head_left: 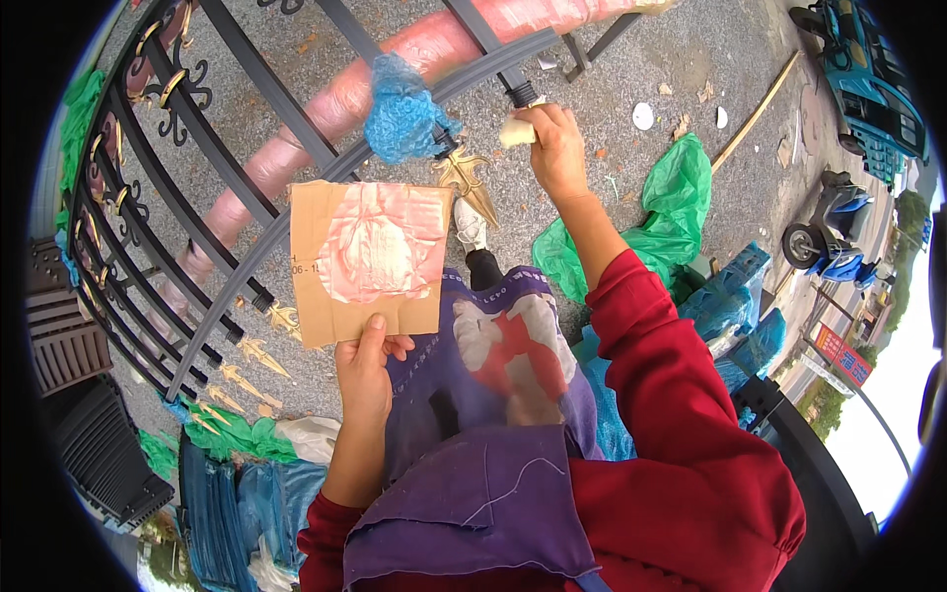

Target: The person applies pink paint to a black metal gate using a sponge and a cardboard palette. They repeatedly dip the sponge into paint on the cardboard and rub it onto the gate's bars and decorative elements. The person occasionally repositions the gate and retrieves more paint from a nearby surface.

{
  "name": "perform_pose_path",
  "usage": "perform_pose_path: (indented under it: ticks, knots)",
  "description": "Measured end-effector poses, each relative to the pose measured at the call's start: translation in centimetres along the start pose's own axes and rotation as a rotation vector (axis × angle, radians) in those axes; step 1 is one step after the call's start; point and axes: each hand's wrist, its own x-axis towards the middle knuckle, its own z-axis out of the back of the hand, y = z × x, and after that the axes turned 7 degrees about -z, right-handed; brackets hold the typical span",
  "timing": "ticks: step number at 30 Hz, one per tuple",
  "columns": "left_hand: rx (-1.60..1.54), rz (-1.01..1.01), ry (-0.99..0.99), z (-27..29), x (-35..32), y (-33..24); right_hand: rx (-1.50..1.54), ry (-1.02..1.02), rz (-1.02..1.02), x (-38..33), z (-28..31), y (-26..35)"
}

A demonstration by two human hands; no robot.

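My left hand (367, 367) grips the lower edge of a brown cardboard square (365, 259) smeared with pinkish putty. My right hand (555, 146) reaches forward and presses a small pale wad (515, 130) against a dark bar of the metal gate (296, 128), just above a gold spear tip (469, 183). A blue plastic bag (400, 109) is wrapped around the bar to the left of that hand. I wear red sleeves and a purple apron (493, 395) stained with putty.
The dark iron gate lies tilted over gravel ground, with several gold spear tips (252, 355) along its lower rail. A pink wrapped roll (326, 109) lies behind it. Green plastic (671, 197) and blue plastic lie at my right. Scooters (824, 247) stand at far right.
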Motion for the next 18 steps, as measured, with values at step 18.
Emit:
perform_pose_path:
  ticks: [18]
  knots:
    - [-0.013,0.018,-0.021,2.0,1.2,-1.3,-0.159,-0.075,-0.182,-0.9,1.9,-0.4]
